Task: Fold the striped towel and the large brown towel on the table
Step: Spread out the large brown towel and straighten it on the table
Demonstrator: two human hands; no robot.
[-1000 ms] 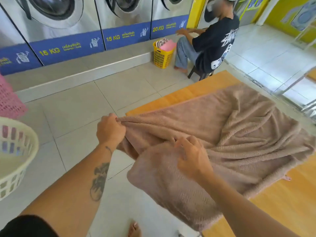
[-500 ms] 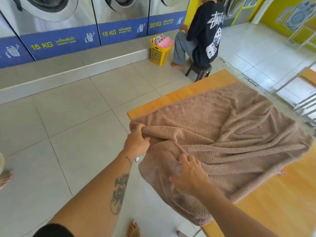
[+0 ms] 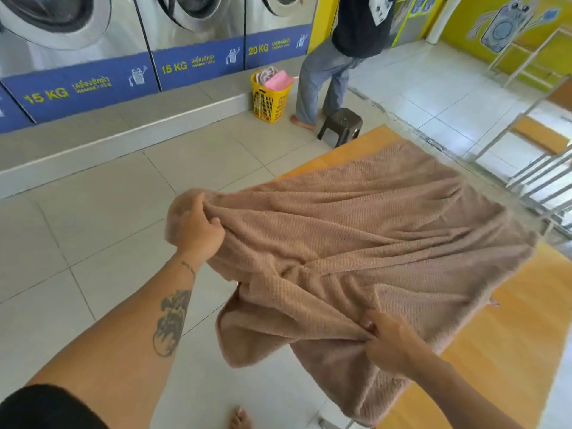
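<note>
The large brown towel (image 3: 371, 236) lies rumpled over the wooden table (image 3: 520, 335), its near edge hanging off the table's left side. My left hand (image 3: 198, 230) grips a bunched corner of the towel, lifted above the floor to the left of the table. My right hand (image 3: 387, 345) pinches the towel's edge nearer to me, with a flap drooping between the two hands. No striped towel is in view.
Washing machines (image 3: 185, 32) line the back wall behind a raised step. A yellow basket (image 3: 269, 100) with laundry and a dark stool (image 3: 340, 125) stand beyond the table, next to a standing person (image 3: 325, 72). Metal rails (image 3: 541, 168) are at the right.
Both hands have shifted along the towel's edge and spread apart: the left went up and away, the right came nearer me. The person at the back stood up from the stool.
</note>
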